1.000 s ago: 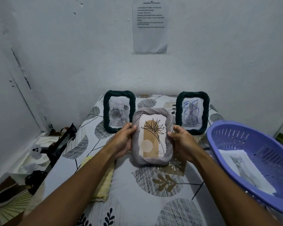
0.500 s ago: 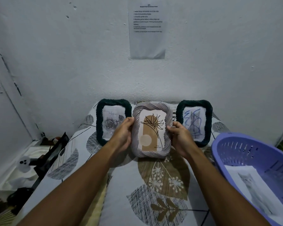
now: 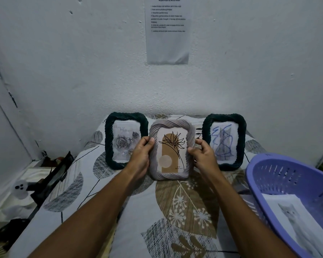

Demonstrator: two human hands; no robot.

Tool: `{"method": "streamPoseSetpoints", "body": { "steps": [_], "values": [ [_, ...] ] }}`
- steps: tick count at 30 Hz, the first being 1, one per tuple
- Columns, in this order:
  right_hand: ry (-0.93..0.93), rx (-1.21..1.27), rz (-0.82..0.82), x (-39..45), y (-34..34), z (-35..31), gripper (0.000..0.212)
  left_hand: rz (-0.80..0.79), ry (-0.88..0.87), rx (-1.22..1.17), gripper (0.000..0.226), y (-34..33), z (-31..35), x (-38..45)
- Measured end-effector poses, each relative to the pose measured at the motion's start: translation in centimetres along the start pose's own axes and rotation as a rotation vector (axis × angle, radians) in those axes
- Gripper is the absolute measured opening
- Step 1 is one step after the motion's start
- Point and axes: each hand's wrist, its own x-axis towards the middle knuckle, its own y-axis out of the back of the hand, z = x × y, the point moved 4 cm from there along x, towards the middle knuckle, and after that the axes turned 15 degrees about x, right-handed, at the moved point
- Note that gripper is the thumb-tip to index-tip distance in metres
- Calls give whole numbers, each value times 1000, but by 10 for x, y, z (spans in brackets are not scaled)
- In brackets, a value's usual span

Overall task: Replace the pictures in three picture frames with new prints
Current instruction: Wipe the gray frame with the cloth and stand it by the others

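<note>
White wall (image 3: 63,53) behind, printed sheet (image 3: 167,30) taped up. Leaf-patterned bed sheet (image 3: 185,211) below. Grey frame (image 3: 172,149) upright at centre, between two dark green frames (image 3: 126,140) (image 3: 224,142). Left hand (image 3: 141,159) and right hand (image 3: 203,155) grip its side edges, fingers curled round rim. Purple basket (image 3: 287,175) at right holds cat print (image 3: 295,224).
</note>
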Motion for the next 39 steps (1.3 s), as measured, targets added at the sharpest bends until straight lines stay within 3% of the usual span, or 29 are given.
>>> {"method": "streamPoseSetpoints", "body": {
  "steps": [3, 8, 15, 18, 28, 39],
  "values": [
    [-12, -21, -7, 0, 1, 2, 16, 12, 29, -9, 17, 0, -1, 0],
    [-111, -29, -24, -7, 11, 15, 14, -25, 85, 63, 40, 7, -10, -11],
    [-115, -76, 6, -18, 27, 22, 11, 105, 39, 323, 23, 24, -21, -27],
    [-104, -108, 32, -20, 28, 21, 11, 160, 38, 433, 29, 25, -22, -32],
    [-57, -94, 162, -9, 31, 22, 12, 238, 143, 333, 27, 16, -21, -10],
    [8, -92, 286, 0, 29, 34, 28, 310, 112, 323, 24, 11, -22, -1]
  ]
}}
